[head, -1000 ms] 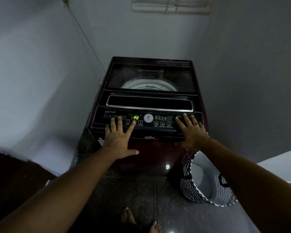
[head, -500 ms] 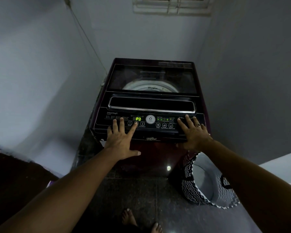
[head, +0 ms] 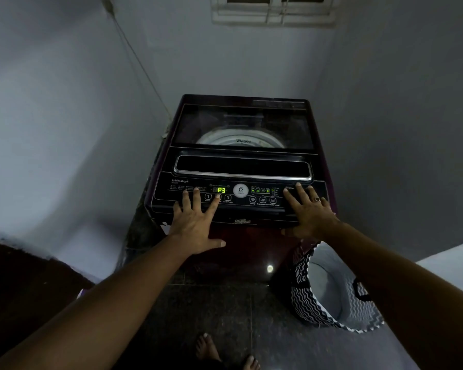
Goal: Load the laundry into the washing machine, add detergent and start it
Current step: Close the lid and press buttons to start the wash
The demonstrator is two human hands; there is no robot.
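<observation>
Programme step: left hand [head: 195,222] spread, forefinger [head: 215,202] just left of Start/Pause key [head: 227,198]; right hand [head: 309,213] spread flat on panel [head: 238,210]; that key next.

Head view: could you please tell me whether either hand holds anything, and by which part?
Nothing is held. The left hand lies flat on the control panel, index fingertip below the display; the right hand rests flat on its right end.
</observation>
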